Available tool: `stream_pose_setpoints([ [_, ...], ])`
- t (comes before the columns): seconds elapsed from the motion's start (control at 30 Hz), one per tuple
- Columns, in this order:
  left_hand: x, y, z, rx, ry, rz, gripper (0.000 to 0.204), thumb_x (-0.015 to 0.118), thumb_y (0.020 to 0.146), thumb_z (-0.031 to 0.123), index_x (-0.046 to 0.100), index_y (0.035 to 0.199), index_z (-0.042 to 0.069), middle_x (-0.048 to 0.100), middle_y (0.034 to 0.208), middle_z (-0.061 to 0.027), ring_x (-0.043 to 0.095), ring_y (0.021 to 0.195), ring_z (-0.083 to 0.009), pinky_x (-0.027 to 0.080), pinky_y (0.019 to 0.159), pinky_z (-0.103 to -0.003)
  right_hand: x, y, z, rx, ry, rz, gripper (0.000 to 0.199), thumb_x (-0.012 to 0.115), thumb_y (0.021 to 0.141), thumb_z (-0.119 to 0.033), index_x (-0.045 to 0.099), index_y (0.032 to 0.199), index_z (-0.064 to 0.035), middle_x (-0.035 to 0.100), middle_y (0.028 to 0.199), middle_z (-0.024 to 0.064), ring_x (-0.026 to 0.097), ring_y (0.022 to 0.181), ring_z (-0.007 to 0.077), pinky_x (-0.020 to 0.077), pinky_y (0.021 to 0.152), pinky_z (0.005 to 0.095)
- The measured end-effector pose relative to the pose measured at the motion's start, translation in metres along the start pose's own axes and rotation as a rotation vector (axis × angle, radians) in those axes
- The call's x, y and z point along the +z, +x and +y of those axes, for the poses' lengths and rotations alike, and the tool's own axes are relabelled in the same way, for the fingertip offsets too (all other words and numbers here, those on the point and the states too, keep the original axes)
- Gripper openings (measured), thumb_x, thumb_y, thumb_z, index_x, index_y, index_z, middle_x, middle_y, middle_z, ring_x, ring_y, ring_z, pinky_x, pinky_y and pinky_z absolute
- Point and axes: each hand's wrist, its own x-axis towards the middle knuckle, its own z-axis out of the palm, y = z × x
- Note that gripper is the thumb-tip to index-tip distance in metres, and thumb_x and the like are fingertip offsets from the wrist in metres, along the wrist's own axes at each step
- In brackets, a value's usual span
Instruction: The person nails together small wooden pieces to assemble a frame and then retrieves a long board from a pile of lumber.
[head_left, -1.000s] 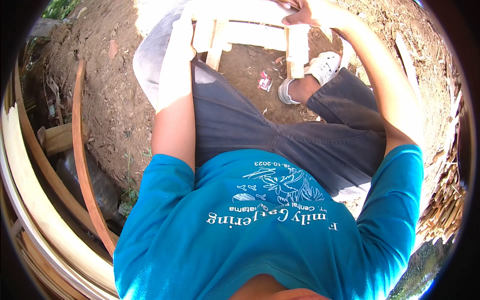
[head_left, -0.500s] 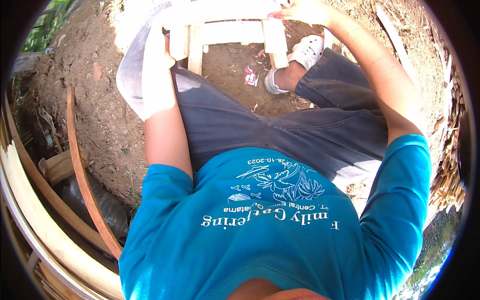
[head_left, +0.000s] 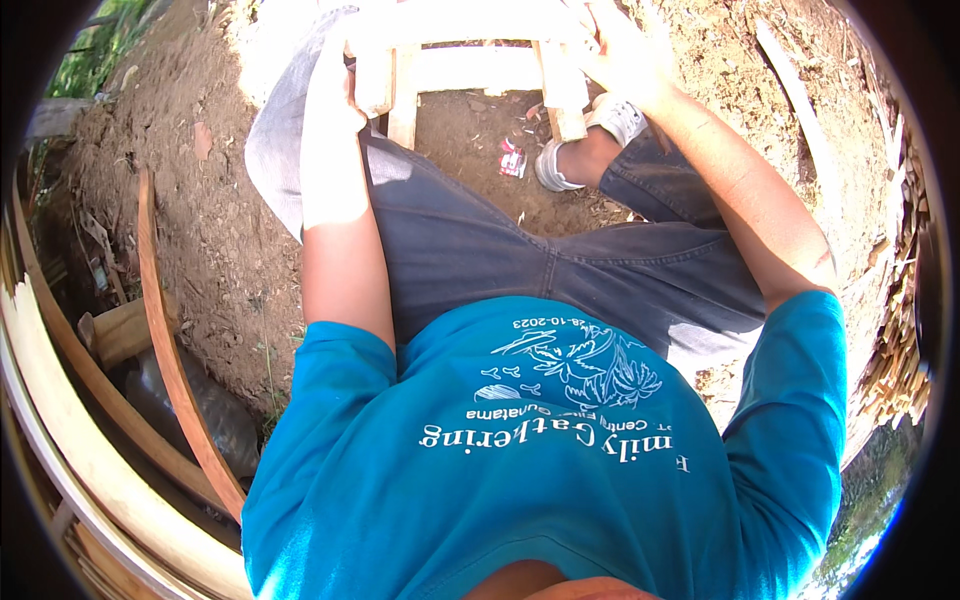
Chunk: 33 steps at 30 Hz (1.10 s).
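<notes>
A pale wooden frame [head_left: 475, 68] with a top board, a crosspiece and short legs stands between my legs, its far part washed out by sunlight. My left hand [head_left: 348, 98] is wrapped against the frame's left side, beside a short block of wood [head_left: 375, 82]; most of its fingers are hidden. At the right end of the top board is my right hand [head_left: 615, 55], fingers bent around the edge. Glare blurs where those fingers meet the wood.
A red and white wrapper [head_left: 512, 158] lies on the bare soil. My foot in a white clog [head_left: 618, 118] rests beside the frame's right leg. Long wooden strips [head_left: 165, 330] and a dark plastic bottle [head_left: 215, 415] are at left; a stack of thin sticks [head_left: 900, 370] is at right.
My right hand has shifted right and slightly nearer along the end of the board, its fingers now more bent. The frame and my left hand have moved slightly right in view.
</notes>
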Motion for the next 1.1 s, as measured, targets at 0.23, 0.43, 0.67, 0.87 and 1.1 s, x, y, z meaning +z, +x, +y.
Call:
stream_pose_setpoints([
  [0.23, -0.009, 0.006, -0.003, 0.080, 0.091, -0.024, 0.068, 0.054, 0.097, 0.058, 0.055, 0.136, 0.003, 0.069, 0.117, -0.0146, 0.069, 0.103, -0.0253, 0.058, 0.086, -0.039, 0.018, -0.002, -0.068, 0.279, 1.102, 0.272, 0.062, 0.067, 0.093, -0.035, 0.044, 0.144, -0.0064, 0.061, 0.126, 0.0117, 0.063, 0.111, 0.0235, 0.0577, 0.085, 0.0355],
  [0.43, -0.028, 0.007, -0.019, -0.060, -0.146, 0.048, 0.061, 0.064, 0.095, 0.049, 0.056, 0.136, 0.006, 0.066, 0.126, -0.0146, 0.066, 0.113, -0.0230, 0.057, 0.091, -0.039, 0.035, 0.011, -0.074, 0.377, 1.651, 0.395, 0.036, 0.044, 0.107, -0.041, 0.060, 0.123, -0.0139, 0.067, 0.106, 0.0005, 0.066, 0.091, 0.0157, 0.0571, 0.071, 0.0307],
  [0.67, 0.038, -0.009, 0.039, -0.338, -0.069, 0.287, 0.059, 0.060, 0.098, 0.043, 0.049, 0.140, 0.003, 0.060, 0.133, -0.0152, 0.061, 0.121, -0.0257, 0.055, 0.096, -0.042, 0.052, 0.005, -0.033, 0.309, 1.550, 0.488, 0.034, 0.050, 0.106, -0.035, 0.059, 0.130, -0.0123, 0.065, 0.115, -0.0004, 0.063, 0.102, 0.0118, 0.0545, 0.081, 0.0282],
  [0.87, 0.023, 0.000, 0.027, -0.360, -0.126, 0.257, 0.057, 0.060, 0.098, 0.041, 0.049, 0.140, 0.004, 0.061, 0.131, -0.0140, 0.063, 0.118, -0.0230, 0.055, 0.094, -0.040, 0.044, 0.005, -0.053, 0.394, 1.670, 0.550, 0.041, 0.052, 0.105, -0.034, 0.054, 0.139, -0.0107, 0.062, 0.129, 0.0033, 0.058, 0.119, 0.0151, 0.0505, 0.095, 0.0309],
  [1.1, 0.028, 0.001, 0.029, -0.343, -0.105, 0.258, 0.057, 0.065, 0.094, 0.045, 0.057, 0.135, 0.006, 0.068, 0.120, -0.0116, 0.066, 0.110, -0.0210, 0.055, 0.092, -0.040, -0.004, 0.014, -0.070, 0.231, -0.327, 0.401, 0.054, 0.069, 0.089, -0.033, 0.057, 0.133, -0.0039, 0.066, 0.118, 0.0187, 0.065, 0.109, 0.0257, 0.0511, 0.096, 0.0396],
])
